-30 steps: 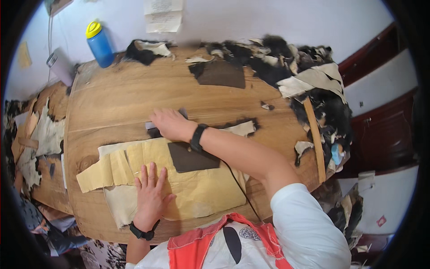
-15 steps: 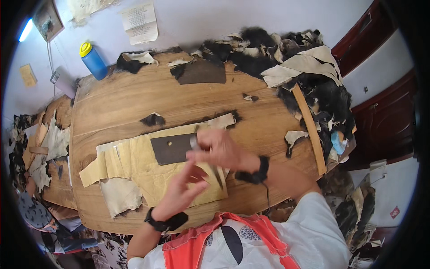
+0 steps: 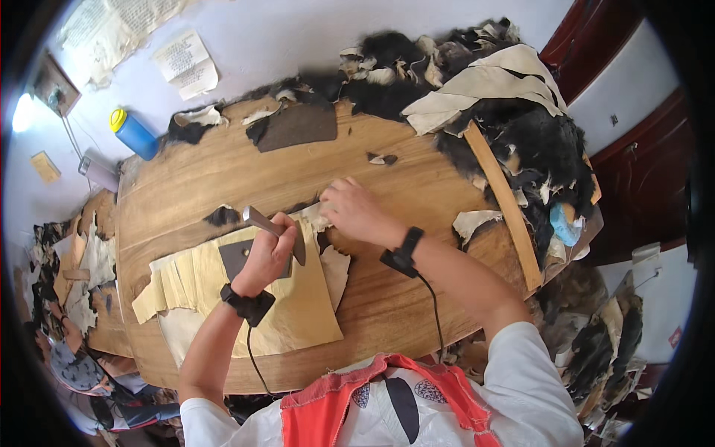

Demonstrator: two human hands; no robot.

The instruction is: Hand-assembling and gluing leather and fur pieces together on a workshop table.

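Note:
My left hand (image 3: pixel 267 257) is closed around a knife (image 3: pixel 259 221). Its grey metal handle points up and left, and the curved blade shows right of the fingers. Under that hand lies a dark grey flat template (image 3: pixel 233 258) with a round hole, partly covered. The template rests on a yellow paper pattern (image 3: pixel 298 309), itself spread over a pale hide (image 3: pixel 335 272) with dark fur at its edges. Just beyond the pattern's far right corner, my right hand (image 3: pixel 354 211) has its fingers closed on the hide's far edge.
On the wooden table (image 3: pixel 417 276), a wooden strip (image 3: pixel 506 205) lies at the right beside heaped black fur scraps (image 3: pixel 521 141). A dark flat piece (image 3: pixel 302 127) and a blue bottle (image 3: pixel 135 135) are at the back. Another person (image 3: pixel 71 357) sits at far left.
The knife has passed from my right hand to my left. My right hand has moved away to the hide's far edge, and my left hand has moved up and left over the template.

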